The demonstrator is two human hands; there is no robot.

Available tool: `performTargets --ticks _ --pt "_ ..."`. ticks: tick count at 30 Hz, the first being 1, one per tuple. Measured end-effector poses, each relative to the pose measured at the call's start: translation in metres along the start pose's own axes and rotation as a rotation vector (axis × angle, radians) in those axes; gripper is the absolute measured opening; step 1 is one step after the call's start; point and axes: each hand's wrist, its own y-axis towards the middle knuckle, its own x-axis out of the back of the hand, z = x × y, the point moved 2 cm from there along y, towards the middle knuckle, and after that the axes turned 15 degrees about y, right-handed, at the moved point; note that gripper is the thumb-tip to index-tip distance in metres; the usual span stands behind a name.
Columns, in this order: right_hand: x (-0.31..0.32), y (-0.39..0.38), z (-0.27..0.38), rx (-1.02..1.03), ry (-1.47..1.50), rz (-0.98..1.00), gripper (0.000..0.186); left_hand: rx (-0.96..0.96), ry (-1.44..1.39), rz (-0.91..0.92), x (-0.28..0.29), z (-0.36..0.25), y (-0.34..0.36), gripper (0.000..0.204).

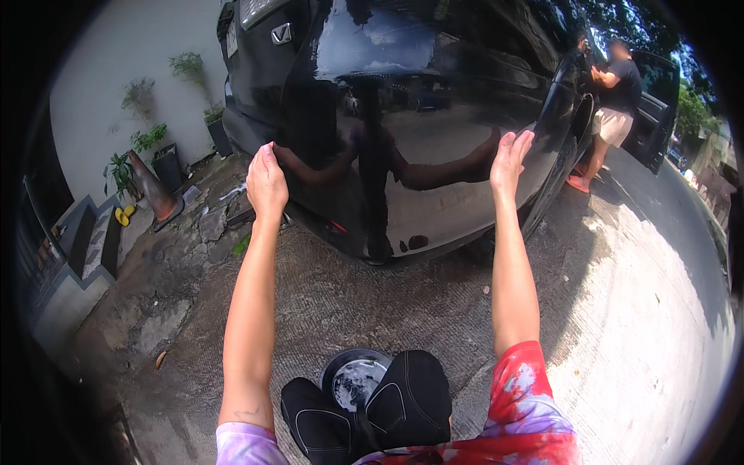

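Note:
Both my arms reach forward toward the rounded rear corner of a glossy black car (457, 101). My left hand (267, 182) is held up beside the lower left of the bumper, fingers stretched forward and nothing visible in it. On the other side, my right hand (509, 164) is raised in front of the rear side panel with its fingers extended and empty. Whether either hand touches the paint I cannot tell. The bodywork mirrors my arms. Between my knees stands a round bucket (328, 373) of whitish, foamy water, partly hidden by my black-clad legs.
Left, by a pale wall (116, 70), are potted plants (167, 164), a worn traffic cone (155, 190), steps (93, 240) and yellow footwear (122, 215). Broken concrete (159, 325) lies there. At right, another person (620, 85) stands beside an open car door (659, 101).

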Motion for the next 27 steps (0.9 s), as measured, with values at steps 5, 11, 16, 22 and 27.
performTargets --ticks 5,11,16,22,27 --pt "-0.064 -0.256 0.001 0.338 -0.243 0.344 0.113 0.037 0.013 0.028 0.009 0.018 0.008 0.059" --pt "-0.039 -0.251 -0.010 0.450 -0.123 0.245 0.084 -0.108 -0.263 0.136 0.024 0.041 -0.028 0.050" --pt "0.016 -0.252 -0.035 0.484 0.033 0.220 0.019 0.293 -0.332 0.568 -0.007 0.096 -0.326 0.026" --pt "0.078 -0.338 -0.126 -0.333 0.311 -0.144 0.018 0.338 0.558 1.520 -0.037 0.225 -0.591 0.067" --pt "0.076 -0.386 -0.173 -0.777 0.334 0.011 0.025 0.304 0.921 1.732 -0.048 0.253 -0.631 0.089"
